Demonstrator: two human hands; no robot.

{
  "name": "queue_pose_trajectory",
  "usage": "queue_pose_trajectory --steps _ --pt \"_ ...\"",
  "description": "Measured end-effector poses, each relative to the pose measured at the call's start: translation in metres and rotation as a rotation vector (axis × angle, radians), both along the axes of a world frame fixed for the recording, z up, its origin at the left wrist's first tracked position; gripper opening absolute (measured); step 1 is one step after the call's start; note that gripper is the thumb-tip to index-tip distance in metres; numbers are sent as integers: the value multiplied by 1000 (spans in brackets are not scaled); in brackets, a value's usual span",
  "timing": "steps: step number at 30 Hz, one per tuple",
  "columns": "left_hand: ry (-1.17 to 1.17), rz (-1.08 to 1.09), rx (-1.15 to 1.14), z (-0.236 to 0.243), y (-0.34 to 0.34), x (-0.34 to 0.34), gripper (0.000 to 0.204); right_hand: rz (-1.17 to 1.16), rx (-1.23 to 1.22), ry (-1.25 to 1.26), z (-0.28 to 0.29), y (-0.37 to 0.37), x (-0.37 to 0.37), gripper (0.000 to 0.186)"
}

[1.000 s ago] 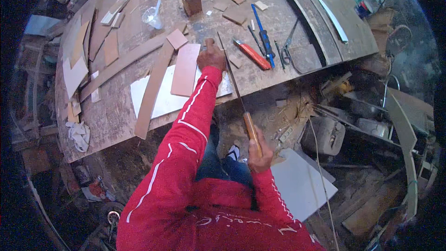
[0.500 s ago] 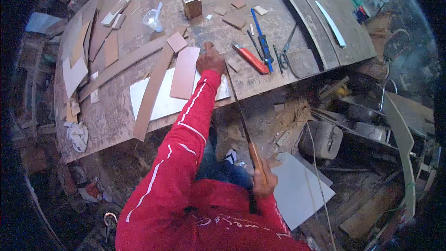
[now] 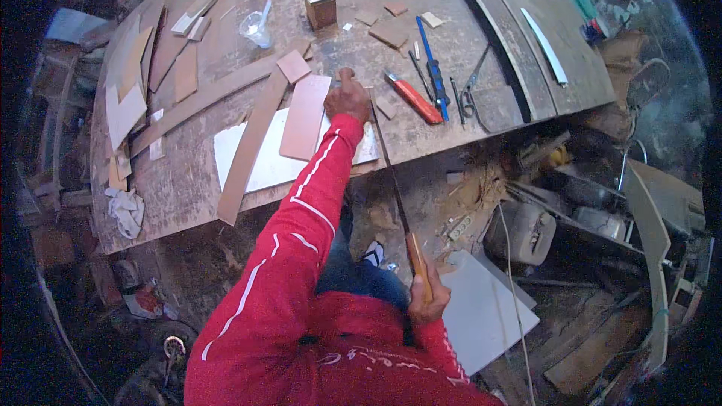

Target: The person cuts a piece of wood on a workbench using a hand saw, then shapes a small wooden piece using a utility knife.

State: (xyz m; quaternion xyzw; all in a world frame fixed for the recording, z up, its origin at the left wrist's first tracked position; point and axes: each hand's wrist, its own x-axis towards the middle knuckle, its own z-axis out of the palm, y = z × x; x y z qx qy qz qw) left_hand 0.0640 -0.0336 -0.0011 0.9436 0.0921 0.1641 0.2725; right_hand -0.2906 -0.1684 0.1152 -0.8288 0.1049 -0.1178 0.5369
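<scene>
My right hand [image 3: 430, 293] is wrapped round the wooden handle of a handsaw [image 3: 396, 197], low and in front of my body. Its dark, narrow blade, seen nearly edge-on, runs up and away to the workbench edge beside my left hand. On the bench, my left hand [image 3: 348, 101] is closed with its fingers bent down; what they grip or press is hidden under it. Just left of that hand lies a pinkish rectangular board [image 3: 304, 120], on top of a white sheet [image 3: 259, 162]. A long brown strip [image 3: 252, 158] crosses the same sheet.
Right of my left hand lie a red-handled cutter [image 3: 414, 96], a blue tool [image 3: 435, 75] and scissors [image 3: 470, 90]. A plastic cup [image 3: 256, 31] and small wooden block assembly [image 3: 321, 11] stand farther back. Offcuts cover the left side. A pale panel [image 3: 489, 312] and clutter lie below the bench.
The view has shifted slightly, so the bench sits a little farther right in the picture. Both hands keep their hold, and the saw has barely moved.
</scene>
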Motion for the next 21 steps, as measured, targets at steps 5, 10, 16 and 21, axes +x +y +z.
queue_pose_trajectory --steps 5,10,16,21 --pt "46 -53 12 -3 -11 1 28 -17 -11 67 -35 5 61 41" --pt "22 4 -15 -3 -8 0 26 93 -125 152 -37 -6 -3 40" --pt "-32 -24 -11 -11 -10 3 24 -25 -3 48 -46 10 36 41" --pt "-34 27 7 -8 -9 4 20 -43 -78 29 -41 0 5 41"
